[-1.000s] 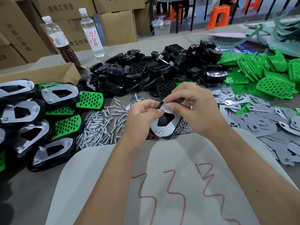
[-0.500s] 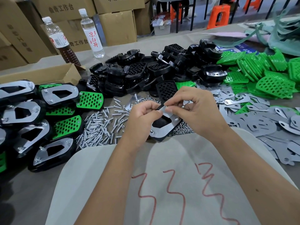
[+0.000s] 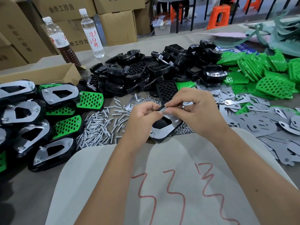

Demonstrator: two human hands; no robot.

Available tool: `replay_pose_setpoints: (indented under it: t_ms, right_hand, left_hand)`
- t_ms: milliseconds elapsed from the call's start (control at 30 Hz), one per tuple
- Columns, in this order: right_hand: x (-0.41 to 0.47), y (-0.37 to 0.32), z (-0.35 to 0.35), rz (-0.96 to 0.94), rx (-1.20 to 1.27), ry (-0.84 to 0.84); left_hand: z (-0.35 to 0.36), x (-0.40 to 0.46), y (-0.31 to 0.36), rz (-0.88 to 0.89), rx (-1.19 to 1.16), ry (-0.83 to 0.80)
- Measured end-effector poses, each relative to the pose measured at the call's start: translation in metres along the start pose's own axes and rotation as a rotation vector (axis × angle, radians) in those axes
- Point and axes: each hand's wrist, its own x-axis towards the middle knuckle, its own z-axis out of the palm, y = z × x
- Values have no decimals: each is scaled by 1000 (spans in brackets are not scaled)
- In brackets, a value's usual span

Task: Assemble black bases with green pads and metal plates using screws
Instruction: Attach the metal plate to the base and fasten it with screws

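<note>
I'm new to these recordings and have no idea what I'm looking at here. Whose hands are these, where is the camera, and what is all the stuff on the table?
There is no machine: a person works with bare hands, filmed by a camera worn on the head, looking down. The left hand and right hand together hold one part-built piece, a black base with a metal plate on top; both pinch at its far end. On the table lie finished pieces at left, loose screws in the middle, a heap of black bases behind, green pads and grey metal plates at right. Two bottles and cardboard boxes stand at the back.
</note>
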Motion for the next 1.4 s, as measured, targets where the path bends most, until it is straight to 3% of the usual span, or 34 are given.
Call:
replay_pose_setpoints:
  t_ms: [367, 667, 1000, 1400]
  right_hand:
    - [0, 0, -4, -4, -36, -59]
    - [0, 0, -2, -10, -31, 4]
    - [1, 2, -6, 14, -17, -72]
    - [0, 5, -1, 34, 50, -12]
  left_hand:
    - [0, 0, 0, -31, -26, -8]
    - [-1, 1, 0, -26, -34, -2]
    - [-1, 0, 0, -42, -28, -18]
    - [-1, 0, 0, -60, -48, -17]
